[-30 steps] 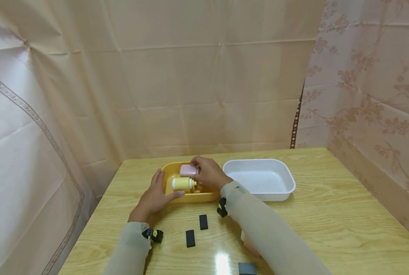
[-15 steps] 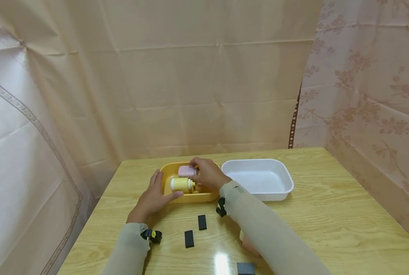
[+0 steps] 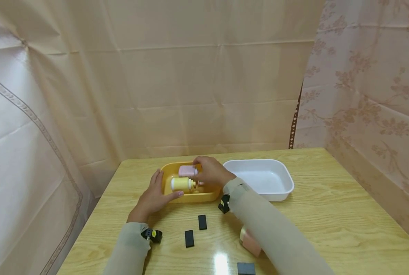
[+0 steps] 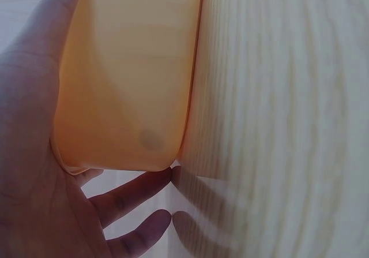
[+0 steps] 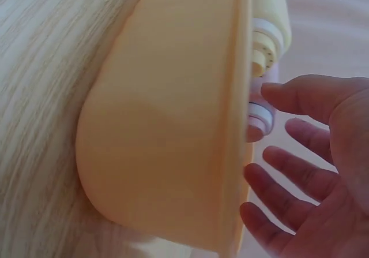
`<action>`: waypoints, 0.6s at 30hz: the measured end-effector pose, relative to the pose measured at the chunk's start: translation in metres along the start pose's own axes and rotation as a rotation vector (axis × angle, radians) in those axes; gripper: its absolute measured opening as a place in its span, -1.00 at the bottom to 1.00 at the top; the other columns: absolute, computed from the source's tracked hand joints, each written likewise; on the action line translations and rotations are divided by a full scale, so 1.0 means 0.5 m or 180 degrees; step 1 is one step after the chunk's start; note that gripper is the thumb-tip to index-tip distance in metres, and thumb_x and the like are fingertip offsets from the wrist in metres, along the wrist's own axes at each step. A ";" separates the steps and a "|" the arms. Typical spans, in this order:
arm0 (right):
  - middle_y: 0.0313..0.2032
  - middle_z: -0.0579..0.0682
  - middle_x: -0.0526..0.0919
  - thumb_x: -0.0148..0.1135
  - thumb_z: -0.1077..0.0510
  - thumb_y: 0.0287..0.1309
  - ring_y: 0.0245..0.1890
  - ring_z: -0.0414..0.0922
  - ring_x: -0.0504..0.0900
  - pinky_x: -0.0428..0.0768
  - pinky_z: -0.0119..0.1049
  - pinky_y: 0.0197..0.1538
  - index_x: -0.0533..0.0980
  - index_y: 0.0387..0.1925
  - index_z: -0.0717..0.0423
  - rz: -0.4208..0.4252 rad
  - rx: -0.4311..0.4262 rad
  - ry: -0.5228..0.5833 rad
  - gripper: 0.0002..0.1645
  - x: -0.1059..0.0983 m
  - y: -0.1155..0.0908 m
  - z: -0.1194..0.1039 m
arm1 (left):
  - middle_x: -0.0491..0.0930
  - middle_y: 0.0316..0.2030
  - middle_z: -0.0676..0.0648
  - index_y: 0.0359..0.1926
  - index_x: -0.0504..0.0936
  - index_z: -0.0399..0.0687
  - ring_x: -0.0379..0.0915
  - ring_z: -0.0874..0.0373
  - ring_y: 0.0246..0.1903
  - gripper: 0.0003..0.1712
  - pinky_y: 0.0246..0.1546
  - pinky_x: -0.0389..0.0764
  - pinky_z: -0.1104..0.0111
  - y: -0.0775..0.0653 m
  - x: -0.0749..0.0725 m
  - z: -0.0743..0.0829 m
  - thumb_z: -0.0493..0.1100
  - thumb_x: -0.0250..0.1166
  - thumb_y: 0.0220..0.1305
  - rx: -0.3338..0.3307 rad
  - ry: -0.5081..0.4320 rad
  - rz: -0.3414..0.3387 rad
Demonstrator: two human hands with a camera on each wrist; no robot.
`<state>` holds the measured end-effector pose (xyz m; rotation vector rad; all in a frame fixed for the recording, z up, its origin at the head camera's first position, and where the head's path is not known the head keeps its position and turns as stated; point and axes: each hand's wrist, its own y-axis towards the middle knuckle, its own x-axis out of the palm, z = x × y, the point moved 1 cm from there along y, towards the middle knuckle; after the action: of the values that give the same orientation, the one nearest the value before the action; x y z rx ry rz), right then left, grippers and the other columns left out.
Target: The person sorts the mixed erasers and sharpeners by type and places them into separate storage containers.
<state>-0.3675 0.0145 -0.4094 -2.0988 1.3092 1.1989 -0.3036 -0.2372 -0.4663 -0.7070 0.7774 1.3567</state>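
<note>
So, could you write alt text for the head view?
Someone's left hand touches an orange tray while the right hand reaches over it, near a yellow bottle and a pink bottle inside. A white tray sits alongside on a table.

Softly and evenly lit in the head view, broken only by hard white glare on the wooden table (image 3: 170, 261), on the camera's side of the yellow tray (image 3: 194, 198). Shadowed faintly beneath the sleeves (image 3: 273, 229), likewise before the tray. Slightly smeared at the right hand (image 3: 211, 173), above the tray. Dimmer and bluish in the left wrist view, with translucent orange light through the tray's wall and dark shapes beside the left hand (image 4: 46, 171) past its end. Hazy, soft and washed-out pink behind the tray in the right wrist view.
</note>
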 end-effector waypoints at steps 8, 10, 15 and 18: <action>0.19 0.10 0.67 0.40 -0.01 0.27 0.27 0.06 0.59 0.51 -0.02 0.37 0.56 0.20 0.19 -0.0062 -0.0227 -0.0188 -0.44 -0.024 -0.017 -0.003 | -0.40 0.68 -0.05 0.68 -0.26 0.04 0.13 -0.36 0.51 0.56 0.34 0.35 -0.30 -0.001 0.000 0.004 0.74 0.25 -0.06 -0.0011 -0.0006 -0.0005; 0.19 0.10 0.67 0.37 0.06 0.28 0.28 0.07 0.58 0.50 -0.02 0.38 0.56 0.20 0.19 -0.0101 -0.0221 -0.0236 -0.48 -0.029 -0.023 -0.001 | -0.40 0.68 -0.05 0.68 -0.26 0.04 0.13 -0.36 0.51 0.56 0.34 0.36 -0.30 -0.001 0.000 0.004 0.74 0.25 -0.06 -0.0019 -0.0006 -0.0006; 0.21 0.09 0.65 0.35 0.11 0.30 0.31 0.07 0.56 0.49 -0.02 0.39 0.56 0.22 0.17 -0.0148 -0.0213 -0.0372 -0.50 -0.043 -0.038 0.009 | -0.42 0.68 -0.03 0.68 -0.26 0.06 0.13 -0.37 0.51 0.56 0.35 0.33 -0.31 0.000 -0.001 0.003 0.74 0.26 -0.06 -0.0076 -0.0011 -0.0013; 0.21 0.08 0.65 0.35 0.08 0.31 0.31 0.06 0.56 0.50 -0.02 0.38 0.56 0.22 0.16 -0.0150 -0.0208 -0.0378 -0.51 -0.049 -0.048 0.015 | -0.42 0.68 -0.04 0.68 -0.26 0.05 0.11 -0.37 0.52 0.56 0.36 0.32 -0.31 0.001 0.000 0.002 0.74 0.26 -0.05 -0.0089 0.0013 -0.0010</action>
<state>-0.3548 0.0444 -0.3959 -2.0567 1.1768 1.3411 -0.3039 -0.2366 -0.4656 -0.7330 0.7616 1.3660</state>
